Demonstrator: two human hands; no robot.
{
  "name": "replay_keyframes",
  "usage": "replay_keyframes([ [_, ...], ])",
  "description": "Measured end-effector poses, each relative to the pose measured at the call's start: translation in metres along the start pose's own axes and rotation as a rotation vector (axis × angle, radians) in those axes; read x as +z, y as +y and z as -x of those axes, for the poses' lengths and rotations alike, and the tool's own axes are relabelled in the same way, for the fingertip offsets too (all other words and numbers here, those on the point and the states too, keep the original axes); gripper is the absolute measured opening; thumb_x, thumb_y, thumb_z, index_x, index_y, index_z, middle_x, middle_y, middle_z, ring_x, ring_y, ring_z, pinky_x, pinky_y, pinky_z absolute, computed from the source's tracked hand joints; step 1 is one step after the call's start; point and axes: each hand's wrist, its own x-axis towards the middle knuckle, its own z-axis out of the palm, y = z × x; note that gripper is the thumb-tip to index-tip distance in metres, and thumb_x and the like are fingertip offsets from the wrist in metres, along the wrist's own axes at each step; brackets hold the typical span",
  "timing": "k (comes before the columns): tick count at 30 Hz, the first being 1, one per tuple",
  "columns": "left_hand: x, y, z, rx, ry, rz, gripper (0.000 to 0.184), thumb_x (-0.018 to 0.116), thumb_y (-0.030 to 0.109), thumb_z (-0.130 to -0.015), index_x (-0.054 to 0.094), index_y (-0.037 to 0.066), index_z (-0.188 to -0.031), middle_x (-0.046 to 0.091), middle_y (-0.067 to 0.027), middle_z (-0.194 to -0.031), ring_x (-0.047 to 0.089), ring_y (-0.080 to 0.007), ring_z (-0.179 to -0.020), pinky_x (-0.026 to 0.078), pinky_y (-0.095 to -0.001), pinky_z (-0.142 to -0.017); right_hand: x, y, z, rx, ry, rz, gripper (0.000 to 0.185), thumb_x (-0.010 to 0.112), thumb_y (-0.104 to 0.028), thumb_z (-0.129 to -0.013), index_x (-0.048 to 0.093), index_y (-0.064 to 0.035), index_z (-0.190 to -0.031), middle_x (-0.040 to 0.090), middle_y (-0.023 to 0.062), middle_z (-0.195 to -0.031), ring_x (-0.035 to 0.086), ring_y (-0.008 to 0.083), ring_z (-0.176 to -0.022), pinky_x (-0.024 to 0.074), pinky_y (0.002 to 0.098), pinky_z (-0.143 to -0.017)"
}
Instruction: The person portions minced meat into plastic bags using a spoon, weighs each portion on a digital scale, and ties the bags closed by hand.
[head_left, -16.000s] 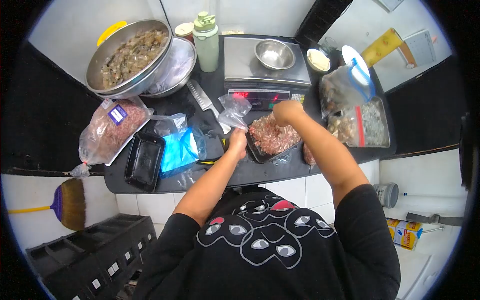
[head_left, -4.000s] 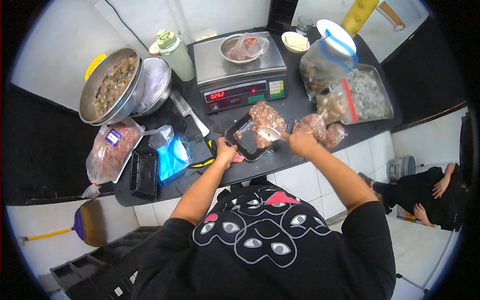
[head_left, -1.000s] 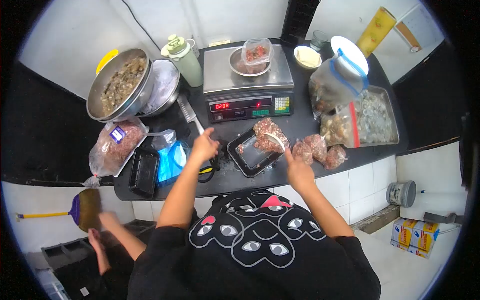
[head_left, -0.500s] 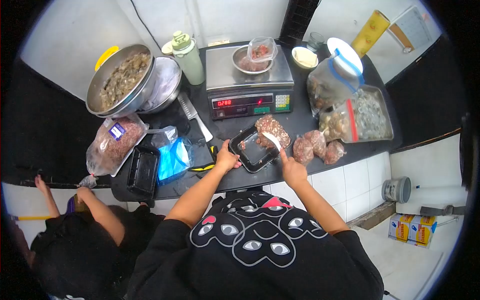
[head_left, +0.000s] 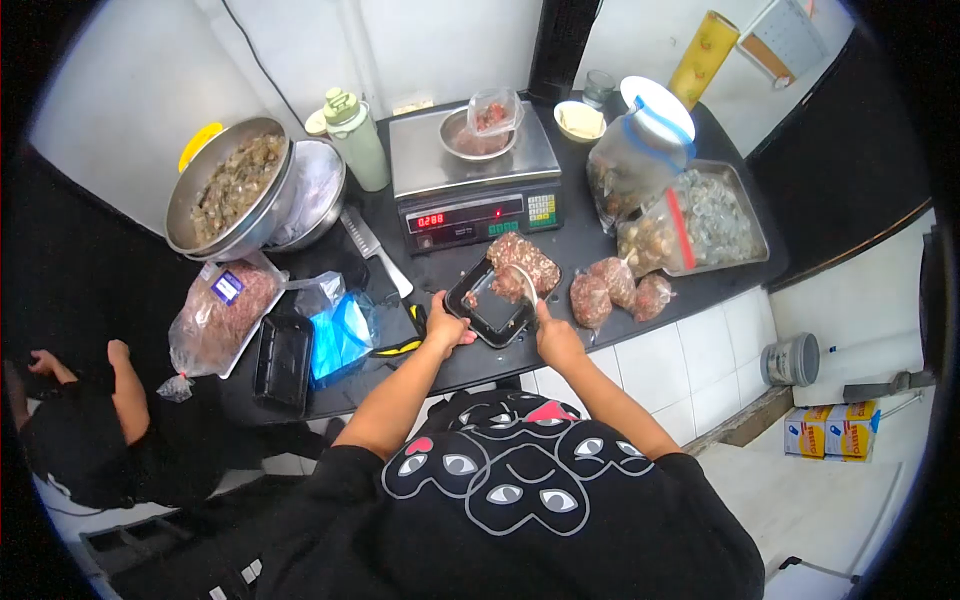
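My left hand [head_left: 447, 325] grips the left edge of a black plastic tray [head_left: 494, 332] near the front of the table. Ground meat [head_left: 524, 260] with pale bits is heaped at the tray's far right end, with smaller scraps on its floor. In my right hand [head_left: 558, 342] is a spoon [head_left: 529, 283], its bowl pressed into the meat. Just beyond the tray stands a digital scale [head_left: 476, 215] reading 0.288. On its plate sits a metal bowl [head_left: 458, 146] with meat and an open plastic bag [head_left: 494, 112]. Three small bags of meat [head_left: 592, 300] lie right of the tray.
Left are metal bowls [head_left: 283, 190] with shrimp, a cleaver [head_left: 366, 240], a large meat bag [head_left: 215, 315], another black tray [head_left: 283, 365] and a blue-and-clear packet [head_left: 343, 335]. A metal pan [head_left: 757, 225] and zip bags [head_left: 640, 165] stand right. Another person [head_left: 100, 430] is at lower left.
The spoon has turned and dug into the meat, drawing some toward the tray's middle. My view has shifted slightly. The other person has moved farther left.
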Motion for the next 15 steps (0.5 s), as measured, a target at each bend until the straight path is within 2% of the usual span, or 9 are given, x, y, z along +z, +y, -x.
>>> replay_keyframes([
  [1,0.001,-0.001,0.002,-0.005,0.001,0.011,0.077,0.05,-0.014,-0.078,0.015,0.021,-0.137,0.057,-0.017,-0.094,0.061,-0.0211,-0.052,0.053,-0.0311,-0.042,-0.002,0.0,0.002,0.001,0.015,-0.003,0.051,0.049,-0.007,-0.078,0.04,-0.0026,-0.128,0.059,0.0294,-0.076,0.058,0.0441,-0.071,0.046,0.0508,-0.07],
  [4,0.0,-0.003,0.004,-0.015,-0.007,0.028,0.077,0.052,-0.012,-0.079,0.014,0.022,-0.137,0.058,-0.0164,-0.088,0.061,-0.0216,-0.053,0.054,-0.0316,-0.043,-0.004,0.007,0.0,0.049,-0.046,-0.054,0.05,0.044,-0.012,-0.081,0.038,-0.0084,-0.131,0.061,0.0274,-0.083,0.06,0.0425,-0.077,0.0466,0.0512,-0.072],
  [7,-0.002,-0.005,0.006,-0.002,-0.02,0.038,0.08,0.053,-0.011,-0.079,0.011,0.021,-0.139,0.059,-0.0157,-0.082,0.061,-0.0218,-0.054,0.054,-0.0316,-0.044,-0.016,-0.003,0.008,-0.034,-0.136,0.002,0.048,0.045,-0.013,-0.081,0.042,-0.0077,-0.129,0.061,0.0282,-0.081,0.06,0.0427,-0.076,0.0468,0.0515,-0.073],
  [11,-0.005,-0.011,0.005,0.04,-0.039,0.053,0.082,0.054,-0.011,-0.079,0.007,0.016,-0.14,0.059,-0.0148,-0.075,0.062,-0.0217,-0.056,0.054,-0.0308,-0.045,-0.044,-0.026,0.006,0.109,-0.131,0.106,0.049,0.047,-0.014,-0.08,0.042,-0.007,-0.129,0.062,0.0261,-0.083,0.062,0.0404,-0.078,0.0482,0.0497,-0.072],
  [14,-0.007,-0.016,0.003,0.069,-0.044,0.067,0.081,0.055,-0.01,-0.078,0.008,0.013,-0.14,0.059,-0.0135,-0.074,0.061,-0.0201,-0.055,0.053,-0.0299,-0.044,-0.039,-0.028,0.007,0.072,-0.12,0.156,0.036,0.046,-0.014,-0.081,0.053,-0.0062,-0.115,0.06,0.0276,-0.075,0.06,0.0438,-0.07,0.0471,0.053,-0.068],
  [15,-0.006,-0.015,0.005,0.081,-0.045,0.073,0.081,0.056,-0.01,-0.078,0.009,0.012,-0.139,0.059,-0.013,-0.073,0.061,-0.0193,-0.054,0.052,-0.0296,-0.043,-0.033,-0.031,0.007,0.089,-0.155,0.143,0.032,0.045,-0.014,-0.08,0.055,-0.0053,-0.11,0.061,0.0273,-0.079,0.06,0.0432,-0.073,0.0474,0.0511,-0.071],
])
